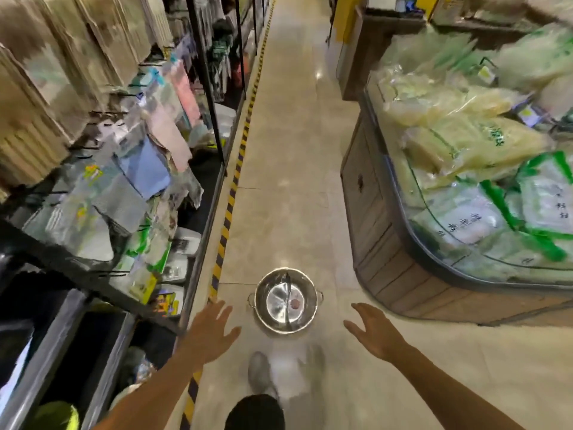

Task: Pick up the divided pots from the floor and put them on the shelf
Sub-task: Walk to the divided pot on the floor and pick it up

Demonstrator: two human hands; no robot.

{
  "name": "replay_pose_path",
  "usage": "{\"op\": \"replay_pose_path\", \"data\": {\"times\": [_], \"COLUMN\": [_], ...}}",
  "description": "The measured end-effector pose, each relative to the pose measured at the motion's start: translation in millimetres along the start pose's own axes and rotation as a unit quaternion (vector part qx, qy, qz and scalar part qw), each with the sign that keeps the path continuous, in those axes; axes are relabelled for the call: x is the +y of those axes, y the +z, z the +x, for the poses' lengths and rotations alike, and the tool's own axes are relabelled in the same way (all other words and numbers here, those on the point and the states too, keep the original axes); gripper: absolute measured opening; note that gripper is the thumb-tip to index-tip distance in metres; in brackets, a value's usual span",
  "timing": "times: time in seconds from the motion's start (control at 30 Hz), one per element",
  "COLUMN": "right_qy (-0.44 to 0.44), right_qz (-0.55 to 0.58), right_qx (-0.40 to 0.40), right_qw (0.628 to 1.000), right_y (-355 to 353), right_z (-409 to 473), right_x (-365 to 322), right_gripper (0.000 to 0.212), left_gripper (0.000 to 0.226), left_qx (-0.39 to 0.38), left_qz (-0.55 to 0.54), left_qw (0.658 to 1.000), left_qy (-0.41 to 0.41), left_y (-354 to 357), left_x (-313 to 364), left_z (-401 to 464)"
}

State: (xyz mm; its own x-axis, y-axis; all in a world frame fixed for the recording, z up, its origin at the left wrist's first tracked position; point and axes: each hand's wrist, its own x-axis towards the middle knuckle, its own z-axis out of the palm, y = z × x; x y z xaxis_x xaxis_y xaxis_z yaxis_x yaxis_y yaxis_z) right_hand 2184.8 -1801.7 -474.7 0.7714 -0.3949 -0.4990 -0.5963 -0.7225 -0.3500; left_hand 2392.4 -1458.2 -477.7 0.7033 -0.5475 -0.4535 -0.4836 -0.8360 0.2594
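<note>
A shiny steel divided pot (285, 300) sits upright on the tiled aisle floor, with a thin partition down its middle and a small handle on each side. My left hand (210, 328) hovers just left of it, palm down, fingers spread, holding nothing. My right hand (373, 328) is stretched out to the pot's right, also open and apart from it. The shelf (102, 283) runs along the left side of the aisle, its lower dark levels partly hidden by packaged goods.
A yellow-black hazard stripe (231, 197) edges the floor by the shelf base. A curved wooden display counter (381, 243) piled with bagged goods stands at the right. My foot (260, 372) is on the floor just behind the pot. The aisle runs ahead.
</note>
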Motion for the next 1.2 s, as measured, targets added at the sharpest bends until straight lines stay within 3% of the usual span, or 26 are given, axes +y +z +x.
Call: {"op": "replay_pose_path", "data": {"times": [0.1, 0.2, 0.27, 0.53, 0.67, 0.83, 0.93, 1.2], "right_qy": [0.034, 0.061, 0.079, 0.106, 0.125, 0.156, 0.166, 0.111], "right_qz": [0.011, 0.009, 0.007, 0.052, 0.075, 0.131, 0.167, 0.187], "right_qx": [-0.026, -0.045, -0.058, -0.096, -0.122, -0.142, -0.154, -0.094], "right_qw": [0.999, 0.997, 0.995, 0.988, 0.982, 0.969, 0.960, 0.971], "right_y": [6.8, 19.3, 33.6, 168.6, 262.0, 352.2, 385.9, 434.0], "right_z": [59.9, 122.9, 165.0, 347.5, 419.8, 484.7, 518.2, 570.8], "right_x": [16.2, 33.3, 45.2, 122.7, 168.3, 211.5, 229.1, 241.4], "right_gripper": [0.073, 0.072, 0.072, 0.070, 0.072, 0.086, 0.100, 0.112], "left_gripper": [0.140, 0.087, 0.074, 0.074, 0.092, 0.097, 0.107, 0.116], "left_qx": [-0.034, -0.056, -0.079, -0.120, -0.115, -0.146, -0.149, -0.065], "left_qz": [-0.009, 0.001, 0.004, -0.028, -0.051, -0.090, -0.123, -0.171], "left_qw": [0.999, 0.997, 0.995, 0.987, 0.982, 0.969, 0.964, 0.955], "left_qy": [-0.036, -0.053, -0.066, -0.100, -0.138, -0.179, -0.180, -0.234], "left_y": [12.2, 33.9, 55.4, 201.9, 304.8, 414.8, 454.8, 507.2], "left_x": [-11.3, -24.1, -31.7, -66.5, -87.8, -115.6, -134.2, -139.5], "left_z": [69.2, 129.2, 166.6, 308.2, 366.3, 433.5, 478.2, 546.1]}}
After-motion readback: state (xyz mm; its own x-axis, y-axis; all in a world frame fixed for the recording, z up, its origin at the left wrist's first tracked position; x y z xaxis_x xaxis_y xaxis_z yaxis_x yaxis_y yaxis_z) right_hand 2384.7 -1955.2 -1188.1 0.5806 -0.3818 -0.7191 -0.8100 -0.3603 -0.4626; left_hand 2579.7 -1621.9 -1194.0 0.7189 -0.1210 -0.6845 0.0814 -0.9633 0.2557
